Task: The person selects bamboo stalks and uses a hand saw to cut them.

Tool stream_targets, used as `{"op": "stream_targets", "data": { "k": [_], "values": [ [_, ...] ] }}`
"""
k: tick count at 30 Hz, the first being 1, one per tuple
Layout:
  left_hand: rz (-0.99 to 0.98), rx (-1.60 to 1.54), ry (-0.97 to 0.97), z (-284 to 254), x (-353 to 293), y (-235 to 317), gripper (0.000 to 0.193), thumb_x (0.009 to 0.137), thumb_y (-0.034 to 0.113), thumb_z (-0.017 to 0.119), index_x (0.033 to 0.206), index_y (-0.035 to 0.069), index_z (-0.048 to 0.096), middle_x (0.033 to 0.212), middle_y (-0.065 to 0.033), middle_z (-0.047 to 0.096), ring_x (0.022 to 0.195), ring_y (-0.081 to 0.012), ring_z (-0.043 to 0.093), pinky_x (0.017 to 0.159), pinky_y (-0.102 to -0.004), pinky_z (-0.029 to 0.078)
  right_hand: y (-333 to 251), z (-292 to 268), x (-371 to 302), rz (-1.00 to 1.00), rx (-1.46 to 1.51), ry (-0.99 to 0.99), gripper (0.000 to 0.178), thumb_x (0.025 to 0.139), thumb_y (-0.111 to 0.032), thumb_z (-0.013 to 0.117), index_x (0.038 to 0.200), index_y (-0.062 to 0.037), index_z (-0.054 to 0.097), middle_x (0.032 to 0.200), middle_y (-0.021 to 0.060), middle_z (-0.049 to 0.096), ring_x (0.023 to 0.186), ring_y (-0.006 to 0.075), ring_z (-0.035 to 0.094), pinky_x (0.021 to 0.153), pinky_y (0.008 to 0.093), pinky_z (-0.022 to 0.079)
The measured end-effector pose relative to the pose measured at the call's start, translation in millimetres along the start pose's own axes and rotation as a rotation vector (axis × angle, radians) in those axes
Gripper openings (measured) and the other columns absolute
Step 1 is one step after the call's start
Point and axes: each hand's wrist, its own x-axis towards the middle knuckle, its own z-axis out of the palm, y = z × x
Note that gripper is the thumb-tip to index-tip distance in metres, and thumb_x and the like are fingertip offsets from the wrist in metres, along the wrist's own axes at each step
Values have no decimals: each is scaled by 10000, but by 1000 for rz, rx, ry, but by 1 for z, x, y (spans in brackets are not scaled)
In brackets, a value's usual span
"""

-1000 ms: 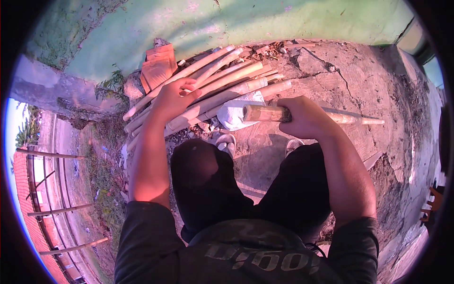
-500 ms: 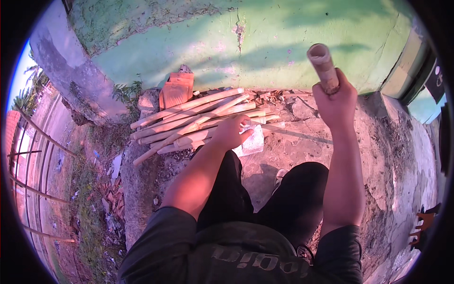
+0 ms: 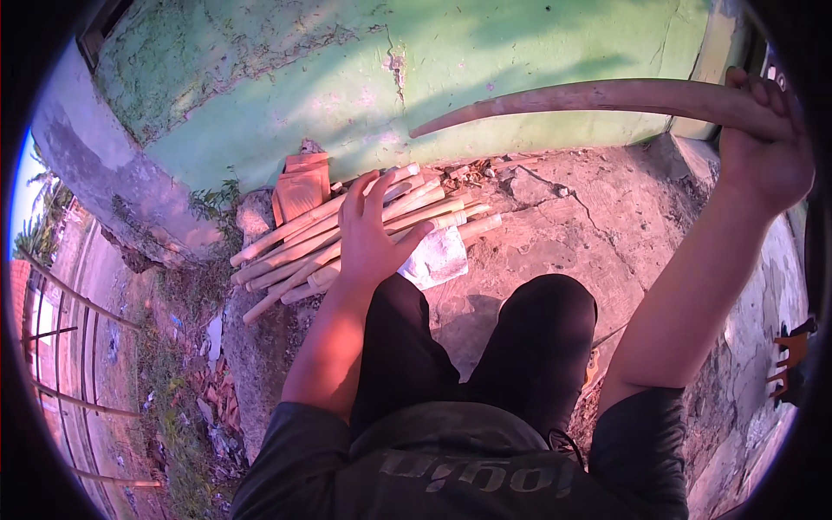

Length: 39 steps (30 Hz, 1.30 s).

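The bamboo pole (image 3: 589,94) arcs across the upper right of the frame, in front of the green wall (image 3: 520,43); the right hand (image 3: 770,156) grips its thick end near the right edge, fingers wrapped round it; the left hand (image 3: 371,234), left of centre, is open with fingers spread over the heap of poles (image 3: 282,235), and whether it touches them I cannot tell; a white bag (image 3: 440,260) lies just beside the heap, reddish tiles (image 3: 299,192) behind it; a firm grip and slow swing would, I judge, serve such a long piece best, its far tip kept off the wall, the free hand ready to steady it; against half a second ago, the pole shows lengthwise rather than end-on, the right hand is farther right, and the left has opened wider.
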Motion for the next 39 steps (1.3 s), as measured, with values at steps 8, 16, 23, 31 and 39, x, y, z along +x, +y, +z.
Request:
{"op": "stream_targets", "data": {
  "k": [8,16,23,31,39],
  "values": [
    [149,325,-90,-73,31,-10,1028,535,384,933,1409,119,460,1397,-144,448,1312,-353,435,1078,-522,363,114,-2,-120,344,343,254,93,811,-147,601,856,-132,521,730,14,487,736,193,498,834,432,444],
    [-217,171,-627,-88,-38,-52,925,600,340,913,1380,68,498,1307,-204,567,1195,-384,565,1004,-452,459,184,-5,-199,812,638,294,107,785,-169,614,813,-127,520,712,15,467,692,174,479,755,395,459],
    [-505,-99,-682,-77,-96,-69,508,759,259,824,1141,-34,658,1027,-196,700,994,-305,673,893,-404,497,192,-9,-220,928,649,217,114,797,-190,613,802,-129,517,710,18,466,696,176,490,793,409,472],
    [-472,218,-451,-73,-105,-68,515,749,474,803,1037,61,691,917,-196,711,891,-372,693,797,-444,537,183,-36,-214,1111,-17,210,986,826,-583,694,1535,-142,171,1489,191,314,1369,332,351,1105,566,261],
    [-607,519,-415,-90,-126,-103,500,761,540,764,1027,126,680,866,-149,719,833,-360,699,745,-474,556,175,-62,-176,902,-347,575,924,898,-567,596,1568,-145,120,1590,202,86,1494,361,127,1156,600,169]
  ]
}}
